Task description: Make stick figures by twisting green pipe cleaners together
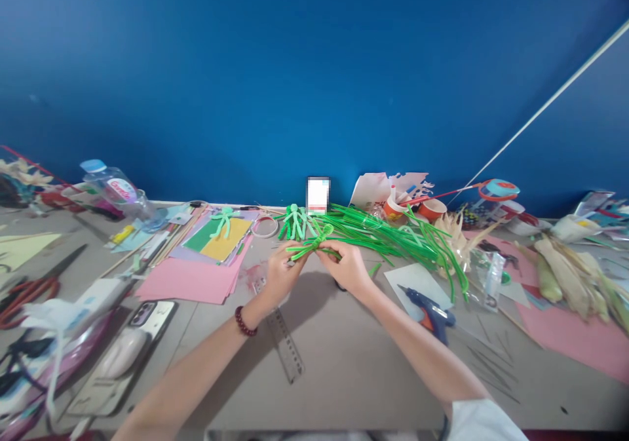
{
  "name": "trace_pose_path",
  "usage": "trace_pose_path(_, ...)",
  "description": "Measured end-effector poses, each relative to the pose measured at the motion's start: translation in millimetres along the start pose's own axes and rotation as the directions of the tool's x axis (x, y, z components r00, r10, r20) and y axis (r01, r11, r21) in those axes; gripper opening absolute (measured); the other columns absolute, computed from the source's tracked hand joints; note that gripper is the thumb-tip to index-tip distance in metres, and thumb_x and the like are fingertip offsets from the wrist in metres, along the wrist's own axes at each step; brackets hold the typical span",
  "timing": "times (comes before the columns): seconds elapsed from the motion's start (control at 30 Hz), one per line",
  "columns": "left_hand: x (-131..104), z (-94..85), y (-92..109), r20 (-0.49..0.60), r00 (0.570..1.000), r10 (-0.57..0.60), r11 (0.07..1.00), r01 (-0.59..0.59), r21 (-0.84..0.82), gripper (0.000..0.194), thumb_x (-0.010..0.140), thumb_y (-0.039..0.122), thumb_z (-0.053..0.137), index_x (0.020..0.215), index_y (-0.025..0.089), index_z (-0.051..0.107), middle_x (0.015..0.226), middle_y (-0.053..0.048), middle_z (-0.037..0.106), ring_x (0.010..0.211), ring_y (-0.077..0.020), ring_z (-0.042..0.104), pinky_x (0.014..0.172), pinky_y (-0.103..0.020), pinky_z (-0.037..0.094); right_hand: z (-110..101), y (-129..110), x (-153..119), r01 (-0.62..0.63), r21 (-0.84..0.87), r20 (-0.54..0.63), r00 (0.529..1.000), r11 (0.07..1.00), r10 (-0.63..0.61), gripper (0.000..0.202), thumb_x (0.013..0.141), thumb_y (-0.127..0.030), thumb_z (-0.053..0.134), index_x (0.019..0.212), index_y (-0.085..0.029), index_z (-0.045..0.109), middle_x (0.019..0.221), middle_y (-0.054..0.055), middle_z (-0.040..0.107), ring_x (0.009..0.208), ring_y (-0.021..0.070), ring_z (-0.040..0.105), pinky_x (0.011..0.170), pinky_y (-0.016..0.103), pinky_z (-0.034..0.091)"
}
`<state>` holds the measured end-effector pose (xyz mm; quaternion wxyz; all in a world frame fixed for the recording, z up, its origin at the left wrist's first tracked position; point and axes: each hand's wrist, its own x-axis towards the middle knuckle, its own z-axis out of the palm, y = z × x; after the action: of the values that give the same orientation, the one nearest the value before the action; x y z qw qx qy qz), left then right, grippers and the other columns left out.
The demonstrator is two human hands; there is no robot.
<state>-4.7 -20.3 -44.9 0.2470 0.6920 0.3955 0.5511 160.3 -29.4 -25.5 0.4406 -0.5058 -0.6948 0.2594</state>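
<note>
My left hand (pixel 284 274) and my right hand (pixel 350 269) are close together above the middle of the table. Between them, both sets of fingers pinch a green pipe cleaner figure (pixel 322 234) with a looped top and several strands. Just behind it, similar green pipe cleaner figures (pixel 295 220) stand near the wall. A loose bundle of long green pipe cleaners (pixel 398 234) spreads to the right of my hands. Below my left hand lies a clear ruler (pixel 285 348). The fingertips partly cover the figure's lower strands.
A blue glue gun (pixel 423 302) lies right, on white paper. Pink paper sheets (pixel 191 280) are left, with another green figure (pixel 225 221) on the cards above them. Scissors (pixel 37 290), a phone (pixel 157 313) and a plastic bottle (pixel 118 189) are further left. A blue wall (pixel 295 87) rises behind.
</note>
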Motion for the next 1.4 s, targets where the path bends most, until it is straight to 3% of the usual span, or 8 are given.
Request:
trace_pose_path(0.2,0,3.4,-1,0.009,0.999,0.035,0.999,-0.035,-0.036,0.009,0.078,0.026,0.064,0.083,0.02,0.07,0.082,-0.006,0.067,0.077,-0.0186,0.061,0.072,-0.034,0.048,0,1,0,0.106,-0.142,-0.04,0.993,0.984,-0.113,0.019,0.083,-0.025,0.053,0.085,-0.021,0.071,0.075,0.003,0.069,0.058,0.0148,0.054,0.056,0.025,0.04)
trace_pose_path(0.4,-2,1.4,-5,0.019,0.987,0.159,0.985,-0.16,0.067,0.008,0.08,0.025,0.063,0.08,0.019,0.069,0.076,-0.005,0.064,0.071,-0.0159,0.059,0.064,-0.029,0.047,1,-4,-2,0.124,-0.18,-0.004,0.992,0.976,-0.126,0.021,0.084,-0.023,0.05,0.083,-0.021,0.071,0.074,0.003,0.069,0.062,0.0149,0.057,0.058,0.023,0.039)
trace_pose_path(0.67,-5,2.0,-19,0.022,0.937,0.348,0.917,-0.346,0.199,0.013,0.081,0.018,0.06,0.091,0.02,0.067,0.083,-0.006,0.066,0.076,-0.0161,0.061,0.068,-0.03,0.05,0,-6,-3,0.12,-0.171,0.012,0.993,0.978,-0.12,0.019,0.083,-0.02,0.049,0.081,-0.02,0.068,0.076,0.003,0.068,0.064,0.015,0.058,0.059,0.023,0.039)
trace_pose_path(0.8,-6,3.4,-23,0.002,0.924,0.382,0.9,-0.372,0.227,0.013,0.079,0.017,0.062,0.091,0.021,0.068,0.085,-0.005,0.067,0.078,-0.0167,0.062,0.07,-0.03,0.051,1,-5,-3,0.132,-0.179,0.009,0.991,0.975,-0.133,0.02,0.083,-0.021,0.049,0.08,-0.021,0.068,0.074,0.003,0.068,0.062,0.0148,0.057,0.058,0.023,0.038)
trace_pose_path(0.93,-3,2.6,-14,-0.002,0.958,0.288,0.944,-0.283,0.17,0.01,0.079,0.018,0.061,0.085,0.019,0.069,0.083,-0.006,0.068,0.077,-0.0169,0.063,0.069,-0.03,0.051,2,-5,-4,0.147,-0.169,-0.003,0.989,0.975,-0.149,0.02,0.083,-0.022,0.049,0.081,-0.02,0.069,0.076,0.004,0.069,0.062,0.0144,0.056,0.058,0.023,0.039)
trace_pose_path(1.2,0,2.9,3,-0.036,0.998,-0.05,0.998,0.049,-0.038,0.009,0.075,0.025,0.066,0.079,0.02,0.072,0.078,-0.005,0.069,0.076,-0.0181,0.062,0.068,-0.029,0.049,3,-8,-5,0.169,-0.198,-0.031,0.983,0.965,-0.178,0.022,0.084,-0.02,0.049,0.084,-0.02,0.07,0.063,0.002,0.061,0.057,0.014,0.051,0.056,0.024,0.036)
trace_pose_path(1.3,-1,6.3,1,-0.025,0.962,-0.271,0.942,0.26,-0.214,0.012,0.07,0.029,0.069,0.077,0.019,0.072,0.074,-0.004,0.069,0.064,-0.0149,0.058,0.058,-0.026,0.046,3,-9,-6,0.178,-0.224,-0.036,0.981,0.958,-0.191,0.023,0.086,-0.021,0.047,0.083,-0.02,0.07,0.059,0.001,0.056,0.056,0.0137,0.049,0.055,0.024,0.034)
trace_pose_path(1.4,0,9.6,0,0.039,0.888,-0.458,0.81,0.435,-0.394,0.015,0.065,0.03,0.073,0.072,0.017,0.071,0.065,-0.001,0.066,0.051,-0.0094,0.049,0.048,-0.023,0.04,3,-10,-7,0.193,-0.258,-0.035,0.977,0.947,-0.209,0.023,0.086,-0.02,0.047,0.082,-0.02,0.069,0.059,0.0,0.055,0.056,0.0132,0.049,0.055,0.023,0.033)
